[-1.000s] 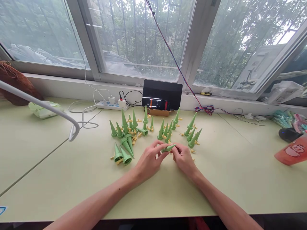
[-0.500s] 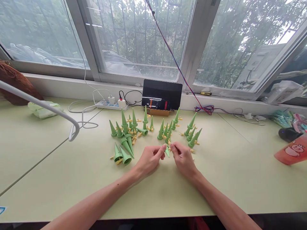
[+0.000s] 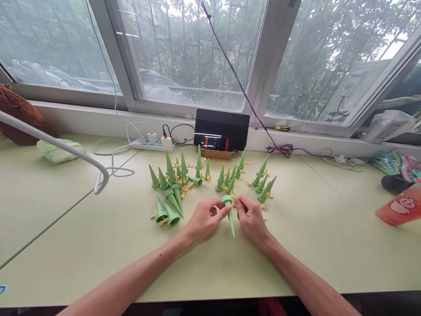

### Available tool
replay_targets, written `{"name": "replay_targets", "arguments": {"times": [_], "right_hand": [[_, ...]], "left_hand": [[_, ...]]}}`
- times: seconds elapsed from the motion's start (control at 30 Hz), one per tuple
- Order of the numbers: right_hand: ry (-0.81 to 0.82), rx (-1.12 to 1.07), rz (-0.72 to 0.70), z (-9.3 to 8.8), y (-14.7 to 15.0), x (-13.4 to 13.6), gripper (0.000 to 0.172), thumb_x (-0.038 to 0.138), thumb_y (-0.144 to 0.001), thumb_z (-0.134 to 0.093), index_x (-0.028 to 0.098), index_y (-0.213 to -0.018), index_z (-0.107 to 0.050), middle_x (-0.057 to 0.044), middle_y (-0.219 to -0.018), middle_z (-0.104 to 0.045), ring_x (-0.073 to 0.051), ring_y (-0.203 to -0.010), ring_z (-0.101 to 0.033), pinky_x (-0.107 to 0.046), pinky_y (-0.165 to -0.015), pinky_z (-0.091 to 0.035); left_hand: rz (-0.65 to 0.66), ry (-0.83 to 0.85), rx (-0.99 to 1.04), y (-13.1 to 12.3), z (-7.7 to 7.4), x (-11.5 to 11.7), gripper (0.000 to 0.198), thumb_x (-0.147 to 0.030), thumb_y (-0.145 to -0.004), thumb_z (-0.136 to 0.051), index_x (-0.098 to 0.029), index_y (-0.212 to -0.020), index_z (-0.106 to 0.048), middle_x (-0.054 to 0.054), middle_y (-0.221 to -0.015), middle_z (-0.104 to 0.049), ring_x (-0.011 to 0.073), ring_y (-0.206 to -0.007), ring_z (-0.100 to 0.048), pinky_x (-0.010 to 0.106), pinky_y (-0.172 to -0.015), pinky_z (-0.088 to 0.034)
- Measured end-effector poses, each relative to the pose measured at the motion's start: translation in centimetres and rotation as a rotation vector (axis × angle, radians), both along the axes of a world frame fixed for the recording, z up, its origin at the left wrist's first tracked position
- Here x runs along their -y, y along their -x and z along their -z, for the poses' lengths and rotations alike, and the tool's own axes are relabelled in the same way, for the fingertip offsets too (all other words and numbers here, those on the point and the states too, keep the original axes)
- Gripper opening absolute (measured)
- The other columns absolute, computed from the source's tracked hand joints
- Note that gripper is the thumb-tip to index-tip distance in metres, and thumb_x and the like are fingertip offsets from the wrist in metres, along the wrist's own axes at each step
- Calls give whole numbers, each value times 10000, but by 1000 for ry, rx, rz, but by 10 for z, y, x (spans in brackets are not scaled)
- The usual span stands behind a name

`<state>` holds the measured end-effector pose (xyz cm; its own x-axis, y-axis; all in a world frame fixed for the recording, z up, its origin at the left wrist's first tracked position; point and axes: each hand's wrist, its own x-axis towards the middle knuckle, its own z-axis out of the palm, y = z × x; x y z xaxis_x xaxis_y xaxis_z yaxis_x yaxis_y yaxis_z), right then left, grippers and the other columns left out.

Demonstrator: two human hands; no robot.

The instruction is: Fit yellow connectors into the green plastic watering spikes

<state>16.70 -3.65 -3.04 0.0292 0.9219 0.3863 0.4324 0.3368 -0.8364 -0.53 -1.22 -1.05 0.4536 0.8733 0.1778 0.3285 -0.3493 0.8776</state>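
My left hand (image 3: 205,220) grips a green plant watering spike (image 3: 231,223) between thumb and fingers, its wide collar up and its tip slanting down toward me. At the spike's side, my right hand (image 3: 252,218) pinches a small yellow valve (image 3: 233,204), mostly covered by the fingers. Just beyond my hands stands a cluster of green spikes (image 3: 219,182) with yellow valves. Left of them is a larger group, where some spikes are upright and others, like this spike (image 3: 172,214), lie on their sides. Further right stand several more spikes (image 3: 267,189).
A dark tablet (image 3: 222,127) leans on a stand by the window. Behind the left group lies a power strip (image 3: 154,145) with cables. A white curved bar (image 3: 59,142) crosses the left side. At the right are a red cup (image 3: 399,205) and a black mouse (image 3: 394,184).
The held spike has turned in my left hand: its collar now shows at the top and its long tip points down toward me. My right hand has barely moved.
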Motion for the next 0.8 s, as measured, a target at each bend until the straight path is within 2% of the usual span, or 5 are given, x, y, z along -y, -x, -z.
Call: {"name": "replay_targets", "arguments": {"times": [0.13,0.23,0.43,0.57,0.8], "right_hand": [[29,-26,-1,0,0,0,400,429,-996,-433,221,-659,-371,57,-560,-314,-119,-511,-291,-281,-506,-253],[51,-39,1,-1,1,1,403,435,-991,-434,220,-655,-377,59,-553,-317,-116,-503,-288,-281,-499,-251],[89,-81,-15,-5,2,1,384,418,-982,-435,213,-658,-434,53,-524,-365,-119,-491,-323,-277,-501,-283],[104,-114,-27,-5,2,2,376,400,-981,-436,215,-655,-430,55,-510,-368,-116,-479,-321,-271,-489,-279],[111,-163,-59,-5,2,3,378,408,-983,-443,216,-658,-425,61,-522,-346,-111,-484,-293,-264,-475,-262]], "left_hand": [[5,-18,-17,0,-2,1,329,-467,-895,-583,-162,-774,-605,-62,-559,-428,93,-501,-375,223,-492,-310],[10,-30,-19,1,0,1,280,-441,-899,-595,-165,-866,-627,-57,-583,-473,97,-509,-407,222,-499,-351],[30,-111,13,2,6,-2,191,-367,-894,-643,-180,-931,-643,-13,-764,-602,94,-560,-500,227,-562,-455],[43,-172,17,2,6,-2,123,-304,-894,-656,-191,-940,-658,12,-918,-631,86,-604,-536,220,-576,-473],[75,-263,-6,4,9,-3,112,-264,-926,-622,-196,-1013,-640,14,-944,-611,89,-640,-536,216,-596,-480]]}}
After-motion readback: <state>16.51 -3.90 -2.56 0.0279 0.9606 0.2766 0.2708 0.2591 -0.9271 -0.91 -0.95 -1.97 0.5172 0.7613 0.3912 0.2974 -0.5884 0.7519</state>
